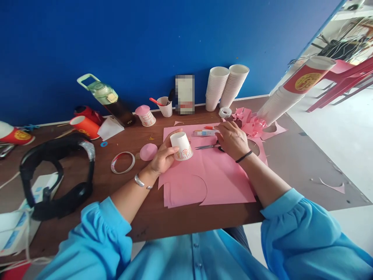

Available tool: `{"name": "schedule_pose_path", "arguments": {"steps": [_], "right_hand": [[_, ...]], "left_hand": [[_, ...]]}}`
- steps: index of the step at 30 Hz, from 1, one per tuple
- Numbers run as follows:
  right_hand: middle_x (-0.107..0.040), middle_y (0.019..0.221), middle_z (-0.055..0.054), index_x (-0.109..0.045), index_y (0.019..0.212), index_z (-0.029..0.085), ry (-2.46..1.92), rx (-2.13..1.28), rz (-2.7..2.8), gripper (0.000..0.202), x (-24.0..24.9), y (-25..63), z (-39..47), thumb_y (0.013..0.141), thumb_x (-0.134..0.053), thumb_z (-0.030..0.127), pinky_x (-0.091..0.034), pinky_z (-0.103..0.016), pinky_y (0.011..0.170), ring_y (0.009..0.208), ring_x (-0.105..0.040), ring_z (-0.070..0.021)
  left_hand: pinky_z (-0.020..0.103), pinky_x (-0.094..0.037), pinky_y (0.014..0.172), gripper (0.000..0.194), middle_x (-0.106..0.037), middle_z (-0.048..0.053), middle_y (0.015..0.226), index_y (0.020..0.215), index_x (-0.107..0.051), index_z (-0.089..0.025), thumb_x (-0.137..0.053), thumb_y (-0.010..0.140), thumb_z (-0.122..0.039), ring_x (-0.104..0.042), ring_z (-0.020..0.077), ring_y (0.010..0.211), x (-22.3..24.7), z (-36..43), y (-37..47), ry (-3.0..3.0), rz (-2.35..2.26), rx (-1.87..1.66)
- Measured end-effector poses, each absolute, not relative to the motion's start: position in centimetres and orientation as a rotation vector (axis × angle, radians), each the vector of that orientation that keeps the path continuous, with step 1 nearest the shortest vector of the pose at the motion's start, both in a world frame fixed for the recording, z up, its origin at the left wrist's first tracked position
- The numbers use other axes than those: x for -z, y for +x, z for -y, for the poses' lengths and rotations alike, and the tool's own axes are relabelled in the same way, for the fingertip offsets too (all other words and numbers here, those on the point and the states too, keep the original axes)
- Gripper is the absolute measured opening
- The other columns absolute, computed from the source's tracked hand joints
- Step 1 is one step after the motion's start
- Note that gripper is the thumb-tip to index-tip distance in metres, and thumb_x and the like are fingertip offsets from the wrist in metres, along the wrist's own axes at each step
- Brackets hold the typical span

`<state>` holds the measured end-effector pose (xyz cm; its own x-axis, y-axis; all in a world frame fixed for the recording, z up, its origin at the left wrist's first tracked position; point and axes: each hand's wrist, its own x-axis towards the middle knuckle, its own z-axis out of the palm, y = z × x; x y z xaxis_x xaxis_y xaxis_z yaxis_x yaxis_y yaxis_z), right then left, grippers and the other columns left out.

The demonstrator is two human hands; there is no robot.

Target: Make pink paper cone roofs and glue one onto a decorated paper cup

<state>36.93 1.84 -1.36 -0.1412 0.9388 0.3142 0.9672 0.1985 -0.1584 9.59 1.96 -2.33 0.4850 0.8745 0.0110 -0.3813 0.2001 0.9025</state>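
My left hand (163, 156) is closed round an upside-down white paper cup (181, 144), which has flowers and grass drawn in orange near its rim. At the right, my right hand (232, 139) has its fingers curled down by the end of a white and blue glue stick (202, 133); what the fingertips grip is hidden. Scissors (207, 147) with dark handles lie just below that hand. Both hands are above pink paper (224, 175), which has rounded cuts. A pink paper disc (148, 152) lies left of the cup.
Behind stand a decorated cup with a pink top (145, 116), a cup of pens (165, 109), stacked paper cups (217, 87) and a bottle (109, 99). A tape roll (122, 162) and black headgear (58, 175) lie left. Pink scraps (253, 125) and a leaning cup stack (291, 93) are right.
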Motion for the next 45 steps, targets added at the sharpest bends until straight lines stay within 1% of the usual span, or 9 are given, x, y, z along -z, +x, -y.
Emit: {"name": "schedule_pose_path", "arguments": {"steps": [6, 11, 18, 21, 23, 27, 31, 37, 45], "right_hand": [[-0.069, 0.125, -0.014, -0.071, 0.125, 0.016, -1.865, 0.095, 2.124, 0.037, 2.1, 37.8, -2.7, 0.098, -0.046, 0.017, -0.05, -0.041, 0.097, 0.118, -0.056, -0.031], [-0.069, 0.129, -0.013, -0.068, 0.131, 0.017, -1.887, 0.124, 2.122, 0.041, 2.7, 38.1, -3.3, 0.098, -0.044, 0.013, -0.047, -0.041, 0.1, 0.119, -0.055, -0.0312], [-0.071, 0.123, -0.014, -0.072, 0.122, 0.016, -1.876, 0.166, 2.151, 0.034, 3.6, 39.0, -4.0, 0.095, -0.051, 0.016, -0.046, -0.042, 0.097, 0.117, -0.056, -0.0316], [-0.07, 0.128, -0.011, -0.071, 0.126, 0.02, -1.84, 0.179, 2.168, 0.035, 3.3, 38.9, -4.0, 0.097, -0.051, 0.017, -0.045, -0.041, 0.096, 0.119, -0.055, -0.0305], [-0.071, 0.128, -0.01, -0.073, 0.121, 0.022, -1.795, 0.208, 2.207, 0.033, 3.0, 38.7, -3.9, 0.098, -0.051, 0.018, -0.044, -0.04, 0.093, 0.119, -0.055, -0.0306], [-0.073, 0.113, -0.013, -0.077, 0.107, 0.018, -1.74, 0.261, 2.259, 0.029, 2.5, 38.1, -3.9, 0.098, -0.049, 0.016, -0.044, -0.04, 0.086, 0.111, -0.058, -0.0307], [-0.072, 0.115, -0.013, -0.076, 0.111, 0.016, -1.733, 0.272, 2.205, 0.031, 2.5, 38.0, -4.0, 0.1, -0.047, 0.016, -0.045, -0.04, 0.088, 0.109, -0.058, -0.03], [-0.073, 0.117, -0.011, -0.072, 0.126, 0.018, -1.54, 0.203, 2.303, 0.032, 2.8, 37.3, -3.7, 0.102, -0.052, 0.027, -0.047, -0.039, 0.092, 0.111, -0.06, -0.0286], [-0.073, 0.125, -0.013, -0.071, 0.129, 0.016, -1.758, 0.156, 2.115, 0.039, 3.2, 38.2, -4.2, 0.101, -0.043, 0.017, -0.046, -0.043, 0.095, 0.118, -0.057, -0.0315]], "left_hand": [[0.041, -0.048, 0.099, 0.078, -0.069, 0.009, 0.13, 0.148, -0.049, -0.026, -0.074, 0.074, -0.026, -0.063, 0.0298, 0.121, 2.5, -1.7, 9.3, 1.147, -0.578, -0.913], [0.036, -0.049, 0.089, 0.072, -0.065, 0.013, 0.138, 0.142, -0.054, -0.024, -0.078, 0.074, -0.03, -0.064, 0.0288, 0.113, 3.0, -1.9, 8.7, 1.296, -0.531, -0.832], [0.035, -0.046, 0.092, 0.065, -0.062, 0.012, 0.142, 0.136, -0.056, -0.024, -0.076, 0.075, -0.029, -0.06, 0.0289, 0.118, 3.3, -2.2, 8.5, 1.365, -0.509, -0.783], [0.036, -0.045, 0.094, 0.065, -0.062, 0.01, 0.142, 0.134, -0.058, -0.024, -0.074, 0.07, -0.025, -0.058, 0.0291, 0.121, 3.3, -2.3, 8.6, 1.301, -0.49, -0.798], [0.037, -0.045, 0.095, 0.064, -0.063, 0.009, 0.14, 0.13, -0.062, -0.023, -0.073, 0.066, -0.023, -0.058, 0.0291, 0.121, 3.3, -2.4, 8.8, 1.237, -0.483, -0.83], [0.037, -0.045, 0.099, 0.055, -0.069, 0.009, 0.131, 0.12, -0.066, -0.02, -0.07, 0.066, -0.023, -0.06, 0.028, 0.122, 3.2, -2.5, 9.1, 1.129, -0.514, -0.915], [0.039, -0.046, 0.104, 0.045, -0.072, 0.009, 0.124, 0.112, -0.069, -0.019, -0.069, 0.067, -0.025, -0.061, 0.0277, 0.124, 3.0, -2.6, 9.3, 1.082, -0.58, -0.997], [0.038, -0.049, 0.1, 0.04, -0.074, 0.009, 0.113, 0.108, -0.068, -0.019, -0.069, 0.069, -0.025, -0.066, 0.0252, 0.113, 3.0, -2.8, 9.4, 1.063, -0.621, -1.09], [0.034, -0.05, 0.097, 0.036, -0.074, 0.006, 0.108, 0.106, -0.07, -0.019, -0.072, 0.07, -0.023, -0.066, 0.0205, 0.106, 3.4, -2.6, 9.7, 1.038, -0.64, -1.129]]}}
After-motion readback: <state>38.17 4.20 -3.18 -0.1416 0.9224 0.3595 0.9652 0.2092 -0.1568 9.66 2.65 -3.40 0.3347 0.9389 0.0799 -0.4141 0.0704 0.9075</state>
